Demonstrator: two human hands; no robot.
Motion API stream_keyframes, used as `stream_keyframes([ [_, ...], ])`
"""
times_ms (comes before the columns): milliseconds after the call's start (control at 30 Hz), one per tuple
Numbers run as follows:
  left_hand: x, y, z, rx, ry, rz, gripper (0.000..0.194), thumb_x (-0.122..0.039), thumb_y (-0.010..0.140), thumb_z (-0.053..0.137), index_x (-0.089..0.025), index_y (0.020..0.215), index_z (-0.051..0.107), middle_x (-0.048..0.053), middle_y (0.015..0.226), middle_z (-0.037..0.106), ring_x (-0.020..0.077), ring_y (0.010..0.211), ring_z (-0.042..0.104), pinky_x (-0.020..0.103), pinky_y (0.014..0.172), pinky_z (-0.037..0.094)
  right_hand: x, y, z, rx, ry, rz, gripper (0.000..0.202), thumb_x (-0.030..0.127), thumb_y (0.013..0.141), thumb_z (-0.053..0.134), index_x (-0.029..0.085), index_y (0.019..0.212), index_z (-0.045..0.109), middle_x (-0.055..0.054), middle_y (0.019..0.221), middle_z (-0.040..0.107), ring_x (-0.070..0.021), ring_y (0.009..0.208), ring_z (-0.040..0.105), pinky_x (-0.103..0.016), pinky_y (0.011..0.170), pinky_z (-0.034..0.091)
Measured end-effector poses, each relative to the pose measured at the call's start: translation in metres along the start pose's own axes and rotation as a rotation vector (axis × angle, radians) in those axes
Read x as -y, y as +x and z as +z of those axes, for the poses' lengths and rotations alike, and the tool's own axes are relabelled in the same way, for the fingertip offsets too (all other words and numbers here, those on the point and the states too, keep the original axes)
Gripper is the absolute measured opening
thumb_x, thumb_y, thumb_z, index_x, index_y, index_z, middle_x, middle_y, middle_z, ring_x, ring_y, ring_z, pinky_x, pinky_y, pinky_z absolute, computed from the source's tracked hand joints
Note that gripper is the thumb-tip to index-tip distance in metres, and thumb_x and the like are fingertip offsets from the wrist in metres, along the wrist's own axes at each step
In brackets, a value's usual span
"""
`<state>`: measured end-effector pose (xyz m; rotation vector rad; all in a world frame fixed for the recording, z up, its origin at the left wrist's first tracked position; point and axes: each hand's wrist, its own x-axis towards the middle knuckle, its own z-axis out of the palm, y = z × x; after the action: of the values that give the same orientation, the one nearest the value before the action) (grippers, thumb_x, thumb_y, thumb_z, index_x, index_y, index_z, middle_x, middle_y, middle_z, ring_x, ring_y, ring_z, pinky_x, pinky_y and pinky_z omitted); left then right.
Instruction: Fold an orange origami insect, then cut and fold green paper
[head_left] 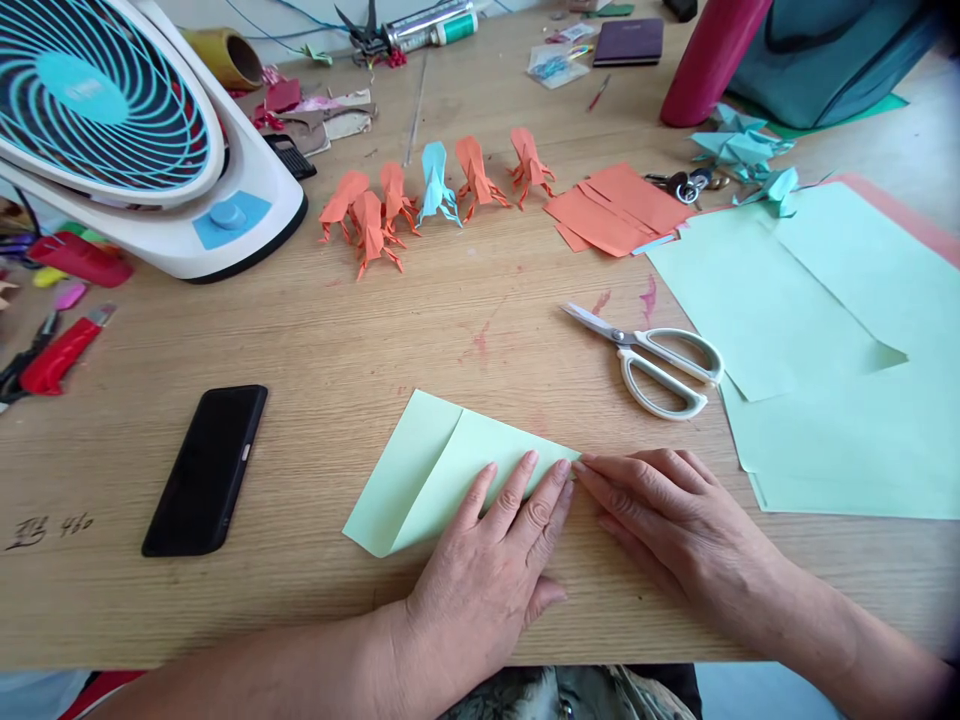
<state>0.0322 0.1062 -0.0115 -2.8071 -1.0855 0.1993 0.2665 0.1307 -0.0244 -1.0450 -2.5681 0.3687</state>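
A pale green sheet of paper (pixel 442 470), folded with its left part showing past a crease edge, lies on the table in front of me. My left hand (pixel 499 560) rests flat on its right part, fingers spread a little and pressing it down. At the paper's right corner, the fingertips of my right hand (pixel 667 530) are pressed together against the edge. The corner itself is partly hidden under the fingers. White-handled scissors (pixel 652 362) lie slightly apart just beyond my right hand.
Large green sheets (pixel 840 420) lie at right, beside orange paper pieces (pixel 622 210) and keys (pixel 686 185). Several folded orange figures (pixel 367 225) and one blue figure (pixel 436 180) stand beyond. A phone (pixel 206 470), red cutter (pixel 60 355) and fan (pixel 247 205) occupy the left.
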Motion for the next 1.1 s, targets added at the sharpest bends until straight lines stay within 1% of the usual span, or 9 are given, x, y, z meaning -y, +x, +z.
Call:
stream_keyframes([
  [133, 0.0003, 0.0000, -0.0010, 0.015, 0.002, 0.001, 0.071, -0.059, 0.097, 0.042, -0.015, 0.152, 0.041, 0.006, 0.165, 0.024, 0.0293, 0.148, 0.030, 0.046, 0.111, 0.041, 0.0004, -0.0003, -0.0001, -0.016, -0.036, -0.021, 0.049, 0.015, 0.099, 0.048, 0.019, 0.147, 0.046, -0.010, 0.123, 0.067, -0.0264, 0.091, 0.057, -0.043, 0.077, 0.047],
  [267, 0.0003, 0.0000, -0.0009, 0.017, 0.001, 0.001, 0.071, -0.059, 0.096, 0.044, -0.015, 0.151, 0.042, 0.006, 0.165, 0.025, 0.0295, 0.148, 0.031, 0.046, 0.111, 0.040, 0.0006, 0.0006, 0.0000, -0.004, -0.067, -0.042, 0.047, 0.015, 0.099, 0.048, 0.017, 0.146, 0.047, -0.011, 0.126, 0.066, -0.0268, 0.093, 0.057, -0.043, 0.079, 0.045],
  [500, -0.0017, -0.0003, -0.0011, 0.009, 0.019, -0.014, 0.074, -0.060, 0.095, 0.046, -0.014, 0.152, 0.040, 0.005, 0.165, 0.025, 0.0296, 0.147, 0.030, 0.046, 0.111, 0.038, 0.0006, 0.0015, -0.0001, 0.014, -0.132, -0.054, 0.042, 0.016, 0.102, 0.041, 0.017, 0.142, 0.051, -0.011, 0.126, 0.066, -0.0250, 0.093, 0.056, -0.041, 0.081, 0.043],
  [633, -0.0026, -0.0006, -0.0006, 0.010, 0.028, -0.021, 0.075, -0.061, 0.095, 0.045, -0.014, 0.153, 0.038, 0.005, 0.165, 0.025, 0.0298, 0.148, 0.027, 0.046, 0.112, 0.036, 0.0005, 0.0014, -0.0001, 0.015, -0.166, -0.078, 0.039, 0.016, 0.102, 0.042, 0.013, 0.138, 0.054, -0.011, 0.126, 0.065, -0.0239, 0.094, 0.056, -0.040, 0.083, 0.041],
  [867, -0.0027, -0.0003, -0.0002, 0.006, 0.034, -0.025, 0.073, -0.060, 0.096, 0.045, -0.014, 0.152, 0.040, 0.006, 0.165, 0.026, 0.0299, 0.148, 0.027, 0.046, 0.112, 0.034, 0.0001, 0.0006, 0.0017, 0.008, -0.182, -0.093, 0.035, 0.016, 0.102, 0.042, 0.011, 0.133, 0.059, -0.013, 0.127, 0.064, -0.0244, 0.095, 0.055, -0.040, 0.083, 0.041],
  [967, -0.0028, -0.0001, -0.0002, 0.003, 0.027, -0.023, 0.071, -0.060, 0.096, 0.046, -0.015, 0.151, 0.042, 0.005, 0.165, 0.026, 0.0301, 0.148, 0.027, 0.046, 0.112, 0.034, -0.0003, -0.0004, 0.0027, 0.004, -0.195, -0.103, 0.030, 0.015, 0.101, 0.045, 0.011, 0.124, 0.064, -0.014, 0.127, 0.064, -0.0252, 0.096, 0.056, -0.042, 0.082, 0.041],
  [1100, -0.0036, -0.0003, 0.0017, 0.001, 0.013, -0.016, 0.069, -0.060, 0.095, 0.047, -0.016, 0.149, 0.046, 0.006, 0.164, 0.029, 0.0303, 0.147, 0.028, 0.047, 0.112, 0.034, 0.0001, -0.0011, 0.0026, 0.024, -0.187, -0.134, 0.023, 0.014, 0.099, 0.047, 0.015, 0.100, 0.070, -0.014, 0.130, 0.062, -0.0286, 0.101, 0.057, -0.046, 0.082, 0.042],
])
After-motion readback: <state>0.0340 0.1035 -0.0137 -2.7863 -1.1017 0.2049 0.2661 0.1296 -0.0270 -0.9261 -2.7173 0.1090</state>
